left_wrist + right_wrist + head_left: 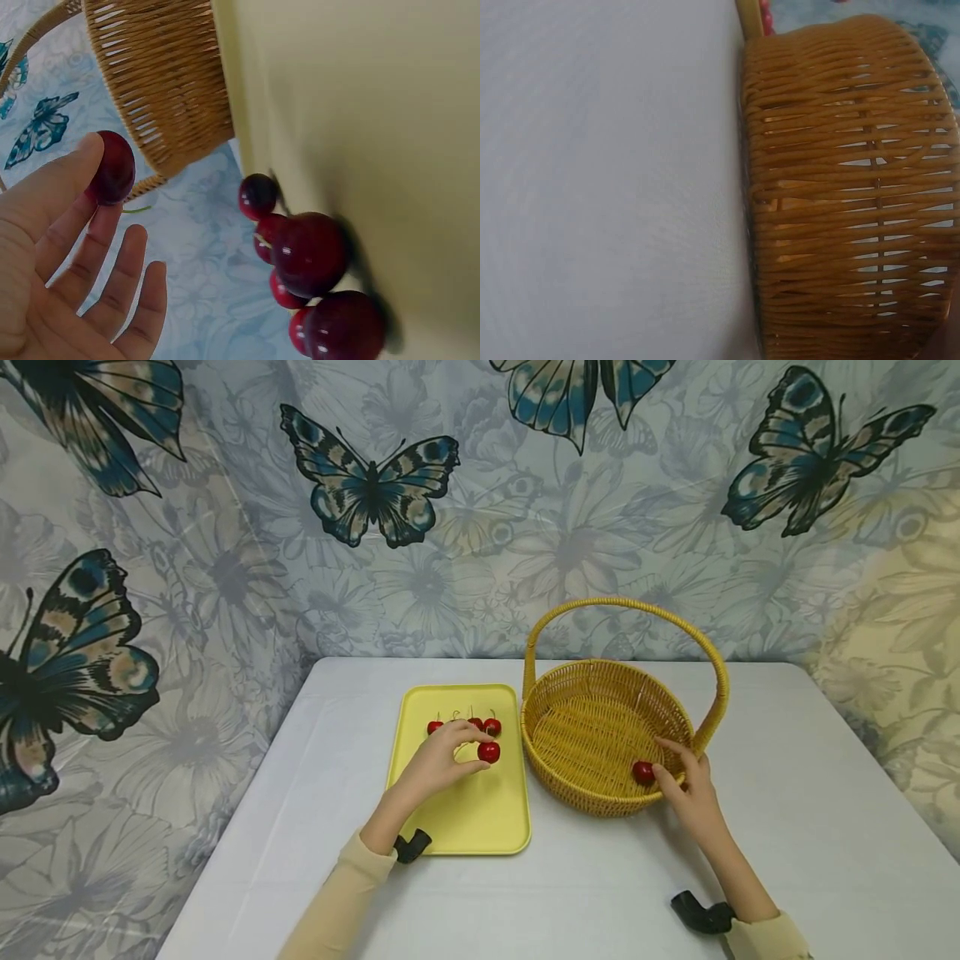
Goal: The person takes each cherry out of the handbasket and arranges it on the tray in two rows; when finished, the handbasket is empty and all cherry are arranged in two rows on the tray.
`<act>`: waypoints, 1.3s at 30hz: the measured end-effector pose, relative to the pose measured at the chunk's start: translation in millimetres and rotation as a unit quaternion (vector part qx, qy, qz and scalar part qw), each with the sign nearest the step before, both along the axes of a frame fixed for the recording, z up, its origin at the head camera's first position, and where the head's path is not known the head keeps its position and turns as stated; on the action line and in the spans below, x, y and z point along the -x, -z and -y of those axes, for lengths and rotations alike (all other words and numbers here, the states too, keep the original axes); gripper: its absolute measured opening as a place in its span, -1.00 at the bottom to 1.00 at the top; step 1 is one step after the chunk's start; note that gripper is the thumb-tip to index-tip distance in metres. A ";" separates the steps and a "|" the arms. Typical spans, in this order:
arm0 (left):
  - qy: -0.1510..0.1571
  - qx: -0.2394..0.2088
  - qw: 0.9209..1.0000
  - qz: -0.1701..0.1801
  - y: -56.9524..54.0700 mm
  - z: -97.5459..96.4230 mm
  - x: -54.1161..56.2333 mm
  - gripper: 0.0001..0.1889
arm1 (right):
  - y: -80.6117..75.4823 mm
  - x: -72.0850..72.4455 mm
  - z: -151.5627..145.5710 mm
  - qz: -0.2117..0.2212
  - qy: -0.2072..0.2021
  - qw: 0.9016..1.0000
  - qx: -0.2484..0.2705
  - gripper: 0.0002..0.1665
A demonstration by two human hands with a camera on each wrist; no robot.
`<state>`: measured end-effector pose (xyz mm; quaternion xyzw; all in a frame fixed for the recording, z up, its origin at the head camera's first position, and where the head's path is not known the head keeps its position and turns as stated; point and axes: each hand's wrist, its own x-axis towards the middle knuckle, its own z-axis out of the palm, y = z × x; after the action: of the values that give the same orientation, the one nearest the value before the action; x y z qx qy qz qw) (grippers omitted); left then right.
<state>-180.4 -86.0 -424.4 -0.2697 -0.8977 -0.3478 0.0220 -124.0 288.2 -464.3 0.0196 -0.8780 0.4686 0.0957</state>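
Over the yellow tray (480,827), my left hand (450,756) pinches a dark red cherry (114,168) between thumb and fingertips. Its other fingers spread loosely below in the left wrist view. Several cherries (492,727) with stems lie toward the far end of the tray, partly behind that hand. My right hand (690,785) reaches over the right side of the yellow wicker basket (585,727). Its thumb tip is at the edge of a cherry (642,772) inside the basket, the index finger apart from it. The basket wall (847,187) fills much of the right wrist view.
The basket's tall arched handle (622,602) rises beside the right hand. Tray and basket stand side by side on a white-covered table (600,885). Behind hangs a cloth (480,585) with butterflies. A black wrist mount (701,912) shows at each forearm.
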 end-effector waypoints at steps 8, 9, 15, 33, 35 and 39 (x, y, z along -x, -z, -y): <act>-0.018 0.053 0.998 -0.027 13.3 8.5 1.1 -0.67 | -1.0 0.5 -0.4 0.000 0.003 1.000 0.004 -0.45; -0.020 0.059 0.998 -0.031 14.8 9.3 1.7 -0.68 | -0.9 0.5 -0.4 0.001 0.003 1.000 0.005 -0.45; -0.029 0.076 0.997 -0.017 18.8 13.2 2.5 -0.70 | 0.9 0.8 -0.9 0.004 0.003 1.000 0.004 -0.44; -0.052 0.115 0.992 0.004 23.1 14.2 3.5 -0.68 | 0.8 2.4 1.4 -0.002 0.001 1.000 0.001 -0.45; -0.051 0.117 0.992 0.005 23.2 14.3 3.8 -0.68 | 1.0 2.5 1.4 -0.002 0.001 1.000 0.003 -0.45; -0.050 0.120 0.991 0.012 23.1 15.1 4.9 -0.69 | 2.0 2.7 1.1 -0.004 0.000 1.000 0.006 -0.45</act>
<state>-185.3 -101.2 -447.6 -0.2213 -0.9454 -0.2391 -0.0043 -126.7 287.1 -466.3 0.0211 -0.8747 0.4740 0.0991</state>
